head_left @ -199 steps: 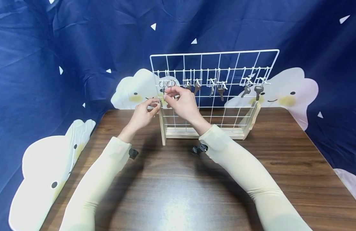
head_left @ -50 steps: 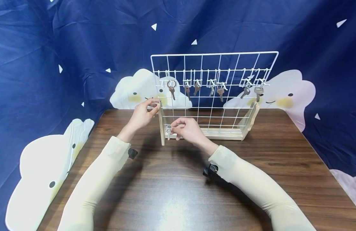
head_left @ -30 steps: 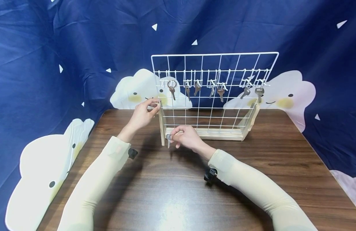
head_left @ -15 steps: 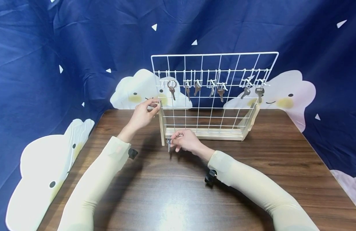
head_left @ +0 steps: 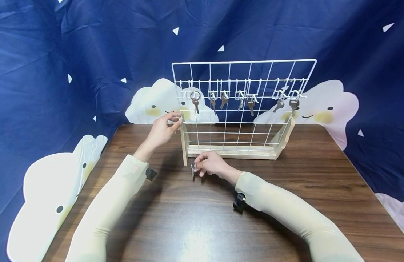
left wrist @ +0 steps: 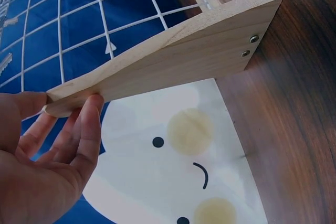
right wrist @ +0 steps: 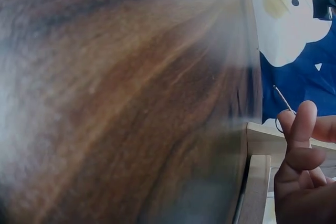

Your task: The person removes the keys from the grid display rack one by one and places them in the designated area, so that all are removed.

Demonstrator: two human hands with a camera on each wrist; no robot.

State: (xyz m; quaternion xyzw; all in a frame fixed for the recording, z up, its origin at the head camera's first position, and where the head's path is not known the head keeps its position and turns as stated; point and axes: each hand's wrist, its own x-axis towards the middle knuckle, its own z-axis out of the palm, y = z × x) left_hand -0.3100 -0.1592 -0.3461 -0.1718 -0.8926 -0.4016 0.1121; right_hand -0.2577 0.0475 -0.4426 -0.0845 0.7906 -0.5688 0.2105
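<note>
1. A wooden table point(head_left: 287, 203) stood before a blue, cloud-printed backdrop point(head_left: 74, 54).
2. The right hand point(head_left: 211, 164) pinched a small silver key point(head_left: 192, 169) by its ring, low over the tabletop before the wire rack point(head_left: 242, 105).
3. The left hand point(head_left: 162, 129) pinched the rack's wooden side support point(left wrist: 173, 61), a grip shown up close only by the left wrist view.
4. The right wrist view showed just the ring's thin wire point(right wrist: 282, 103).

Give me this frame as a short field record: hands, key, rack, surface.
left hand: grips top of the rack's left wooden side piece
right hand: pinches a key by its ring, low over the table
rack: white wire grid on a wooden base, upright
hanging keys: seven on the hook row
table: dark wood
</note>
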